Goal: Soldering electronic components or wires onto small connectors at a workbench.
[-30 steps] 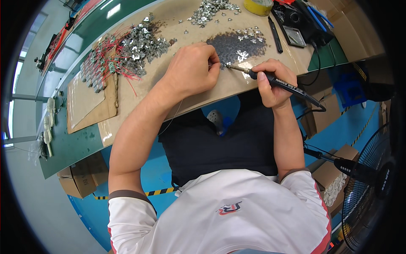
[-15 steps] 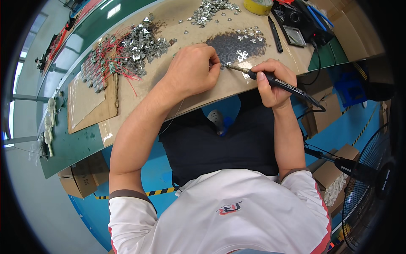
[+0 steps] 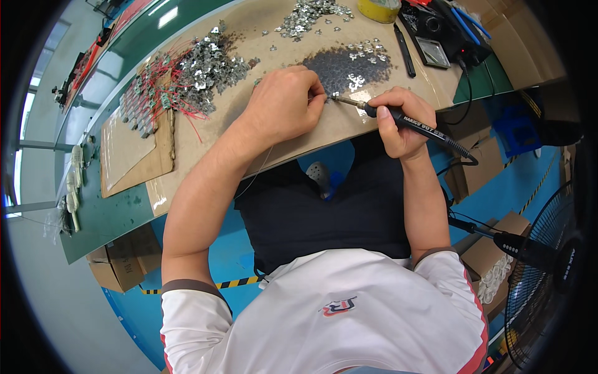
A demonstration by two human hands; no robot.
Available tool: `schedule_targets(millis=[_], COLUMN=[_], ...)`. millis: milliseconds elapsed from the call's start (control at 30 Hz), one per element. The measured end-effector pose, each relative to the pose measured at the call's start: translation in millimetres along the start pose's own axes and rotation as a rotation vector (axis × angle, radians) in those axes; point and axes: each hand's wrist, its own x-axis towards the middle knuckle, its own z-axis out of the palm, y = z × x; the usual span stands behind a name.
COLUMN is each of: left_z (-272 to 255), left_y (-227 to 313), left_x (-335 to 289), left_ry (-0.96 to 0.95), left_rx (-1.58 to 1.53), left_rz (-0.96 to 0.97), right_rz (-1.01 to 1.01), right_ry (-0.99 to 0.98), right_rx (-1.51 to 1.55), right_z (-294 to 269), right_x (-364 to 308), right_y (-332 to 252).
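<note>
Head view, looking down over the seated person at the bench.

Item: soldering iron (image 3: 408, 119). Black handle, metal tip, cord trailing off to the person's right. The right hand (image 3: 398, 121) is closed around the handle in a pen grip, fingers wrapped just behind the metal shaft. The tip reaches toward the left fingertips and ends just beside them. Judged light and rigid; the bare metal end is likely hot, so the black grip is the only place to take hold.

Item: small workpiece, hidden. The left hand (image 3: 283, 103) is curled, fingertips pinched down on the cardboard work surface (image 3: 293, 146). What they pinch is too small to tell. Probably one of the small metal pieces: light, stiff, easy to flick away, best held at its edges away from the tip.

Item: dark scorched patch with scattered small metal pieces (image 3: 349, 62), just beyond the fingertips of both hands.

Item: heap of metal pieces with red wires (image 3: 180, 75), further off beyond the left knuckles.

Item: yellow tape roll (image 3: 381, 9) and a black soldering station (image 3: 436, 31), well past the right fingers at the far edge.

Item: standing fan (image 3: 542, 262), off beside the right elbow.
</note>
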Motion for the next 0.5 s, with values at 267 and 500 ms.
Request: schedule_targets(millis=[267, 500], left_z=[1.1, 1.8], left_y=[-0.1, -0.6], left_x=[0.1, 0.7], left_ry=[-0.011, -0.017], left_rx=[0.018, 0.021], left_rz=[0.007, 0.019], right_rz=[-0.008, -0.005], right_ry=[0.024, 0.032], right_rx=[-0.007, -0.013], right_z=[1.4, 1.3], right_x=[2.1, 2.4], right_y=[-0.5, -0.1])
